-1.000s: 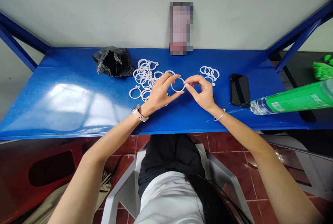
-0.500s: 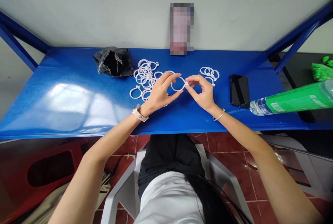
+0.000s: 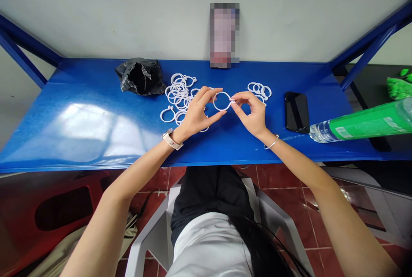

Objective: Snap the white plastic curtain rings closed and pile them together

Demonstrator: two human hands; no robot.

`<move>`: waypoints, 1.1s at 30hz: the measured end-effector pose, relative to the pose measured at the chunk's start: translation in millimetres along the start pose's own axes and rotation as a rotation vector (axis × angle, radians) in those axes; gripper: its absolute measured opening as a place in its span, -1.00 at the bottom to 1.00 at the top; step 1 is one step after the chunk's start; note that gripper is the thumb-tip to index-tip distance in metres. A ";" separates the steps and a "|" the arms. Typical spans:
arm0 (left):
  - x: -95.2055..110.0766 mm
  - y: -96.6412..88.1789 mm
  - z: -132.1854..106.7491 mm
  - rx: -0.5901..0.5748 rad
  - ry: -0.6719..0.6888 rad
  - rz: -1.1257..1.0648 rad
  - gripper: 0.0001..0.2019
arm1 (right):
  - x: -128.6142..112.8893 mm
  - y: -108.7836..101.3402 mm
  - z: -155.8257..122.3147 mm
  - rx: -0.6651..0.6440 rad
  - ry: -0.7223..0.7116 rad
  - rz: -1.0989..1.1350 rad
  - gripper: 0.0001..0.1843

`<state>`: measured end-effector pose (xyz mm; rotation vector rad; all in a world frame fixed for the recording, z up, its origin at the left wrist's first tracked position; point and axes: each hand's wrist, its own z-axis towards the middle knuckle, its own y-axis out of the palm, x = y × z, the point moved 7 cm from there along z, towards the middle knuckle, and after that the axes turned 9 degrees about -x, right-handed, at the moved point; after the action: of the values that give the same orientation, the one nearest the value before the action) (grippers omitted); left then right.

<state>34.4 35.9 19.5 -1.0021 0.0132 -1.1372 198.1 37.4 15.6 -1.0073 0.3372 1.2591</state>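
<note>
A white plastic curtain ring [image 3: 214, 104] is held just above the blue tabletop, its small clip end pinched between the thumb and forefinger of my right hand [image 3: 252, 114]. My left hand [image 3: 200, 114] is curved around the ring's left side, forefinger above it and thumb below. Those fingers are spread apart and seem not to press on the ring. Behind and left of my left hand lies a loose pile of similar white rings [image 3: 177, 92], partly hidden by it. Several more white rings [image 3: 259, 89] lie beyond my right hand.
A crumpled black plastic bag [image 3: 141, 77] stands open left of the pile. To the right are a black phone [image 3: 296, 112] and a green-labelled bottle [image 3: 370, 120] lying on its side. A blurred-out upright object [image 3: 224, 36] leans on the wall behind the blue table [image 3: 80, 96].
The ring has shifted slightly right and up with my right hand's pinch. My left fingers have opened a little around it. Other things stay where they were.
</note>
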 end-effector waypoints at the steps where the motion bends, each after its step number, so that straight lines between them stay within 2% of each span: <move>1: -0.6 -0.4 0.0 0.005 0.001 0.002 -0.55 | -0.4 -0.4 0.2 0.004 -0.004 0.001 -0.87; 14: 0.1 -2.7 0.7 0.023 0.016 0.010 -0.56 | -0.8 0.1 -0.9 -0.003 -0.027 -0.037 -0.87; 33: 3.8 -1.5 0.5 0.018 0.044 -0.047 -0.57 | -9.5 -2.7 -2.6 0.035 -0.147 -0.095 -0.93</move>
<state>35.3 33.3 22.5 -0.9653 0.0153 -1.2001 198.1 29.5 22.1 -0.8848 0.1948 1.2293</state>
